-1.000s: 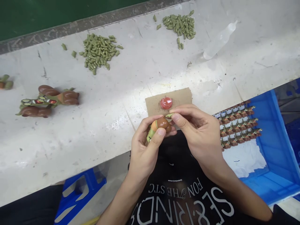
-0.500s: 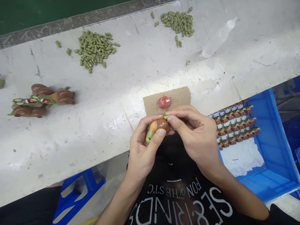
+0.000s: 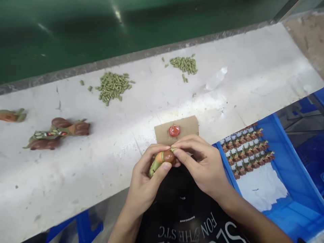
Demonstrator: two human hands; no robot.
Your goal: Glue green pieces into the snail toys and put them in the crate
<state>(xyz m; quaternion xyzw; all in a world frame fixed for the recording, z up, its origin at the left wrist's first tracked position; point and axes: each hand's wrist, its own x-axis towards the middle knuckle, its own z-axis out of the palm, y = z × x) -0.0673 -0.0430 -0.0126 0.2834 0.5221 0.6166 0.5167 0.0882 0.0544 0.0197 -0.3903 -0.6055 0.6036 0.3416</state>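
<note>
My left hand [image 3: 145, 177] is closed around a small painted figurine [image 3: 167, 157] with brown, orange and green parts. Against its brown end, my right hand [image 3: 202, 165] pinches a small green peg-like piece [image 3: 173, 150] between thumb and forefinger. The piece touches the figurine; whether it is seated in it I cannot tell. Just beyond my fingers, a red blob of glossy paste [image 3: 174, 130] sits on a cardboard scrap [image 3: 162, 133]. Two heaps of similar green pieces, a left heap [image 3: 113, 87] and a right heap [image 3: 184, 64], lie farther back on the table.
Several brown and green figurines [image 3: 59, 132] lie at the left, with an orange-green one [image 3: 11, 115] by the edge. A translucent squeeze bottle [image 3: 216, 80] lies back right. Beside the table, a blue crate [image 3: 293, 168] holds rows of figurines [image 3: 249, 150] on white sheeting.
My view has tilted up, so the table and its things appear lower. The orange-green figurine at the left edge shows more. Both hands keep nearly the same grip on the figurine and green piece.
</note>
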